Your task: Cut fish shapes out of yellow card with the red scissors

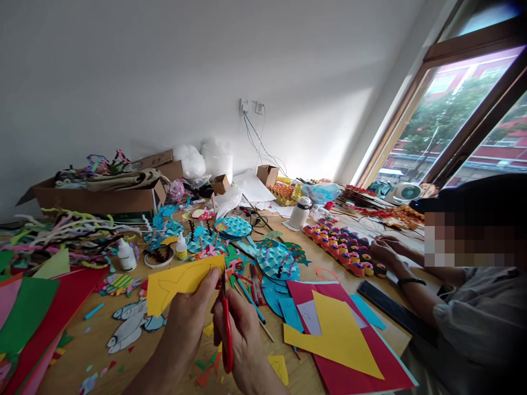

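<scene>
My left hand pinches the lower right edge of a yellow paper sheet with a pencilled outline on it, held up over the wooden table. Beside it, my right hand grips red-handled scissors, blades pointing up to the paper's edge. Small coloured paper scraps lie on the table under both hands.
A person sits at the right, their hands by a tray of pink and orange decorated cups. Red and yellow sheets lie right of my hands, blue paper fish and glue bottles beyond, red and green sheets left, a cardboard box at the back.
</scene>
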Demonstrator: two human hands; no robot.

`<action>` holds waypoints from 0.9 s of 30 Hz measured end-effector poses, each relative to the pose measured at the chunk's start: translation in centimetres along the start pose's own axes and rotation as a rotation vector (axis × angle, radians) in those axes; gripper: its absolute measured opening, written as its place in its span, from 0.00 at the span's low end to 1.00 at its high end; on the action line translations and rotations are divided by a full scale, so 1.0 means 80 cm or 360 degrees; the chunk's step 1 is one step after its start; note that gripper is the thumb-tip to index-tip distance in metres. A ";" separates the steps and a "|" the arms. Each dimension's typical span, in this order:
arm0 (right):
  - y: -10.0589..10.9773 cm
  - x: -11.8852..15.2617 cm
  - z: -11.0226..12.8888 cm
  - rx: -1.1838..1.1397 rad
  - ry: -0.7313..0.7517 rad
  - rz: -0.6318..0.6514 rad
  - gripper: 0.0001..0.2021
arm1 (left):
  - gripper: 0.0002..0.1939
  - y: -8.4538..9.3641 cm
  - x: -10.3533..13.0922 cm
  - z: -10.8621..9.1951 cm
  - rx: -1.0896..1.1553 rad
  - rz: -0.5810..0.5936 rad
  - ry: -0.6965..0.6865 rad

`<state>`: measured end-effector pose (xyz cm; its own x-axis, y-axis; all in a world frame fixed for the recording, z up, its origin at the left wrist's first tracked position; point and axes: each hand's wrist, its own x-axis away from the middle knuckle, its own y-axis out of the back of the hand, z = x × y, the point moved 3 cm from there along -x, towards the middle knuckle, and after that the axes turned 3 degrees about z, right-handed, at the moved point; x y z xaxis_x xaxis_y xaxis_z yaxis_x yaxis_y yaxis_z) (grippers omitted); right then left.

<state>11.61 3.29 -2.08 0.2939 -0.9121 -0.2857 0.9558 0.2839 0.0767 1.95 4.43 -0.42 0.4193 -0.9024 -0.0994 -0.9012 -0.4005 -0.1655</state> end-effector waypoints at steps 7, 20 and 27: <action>0.003 0.003 0.000 0.0082 -0.0011 -0.0054 0.16 | 0.12 -0.001 0.001 -0.006 -0.0090 0.0008 0.0139; 0.011 0.010 -0.007 0.0022 -0.0136 -0.0034 0.15 | 0.15 -0.005 0.007 -0.026 -0.0392 0.0158 0.0290; 0.017 0.013 -0.011 0.0068 -0.0146 -0.0035 0.16 | 0.11 -0.005 0.000 -0.025 -0.0324 0.0144 0.0113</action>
<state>13.23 3.01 -3.13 0.2707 -0.9418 -0.1993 0.9611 0.2524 0.1126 2.04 4.29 1.63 0.3333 -0.9422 -0.0343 -0.9414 -0.3346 0.0433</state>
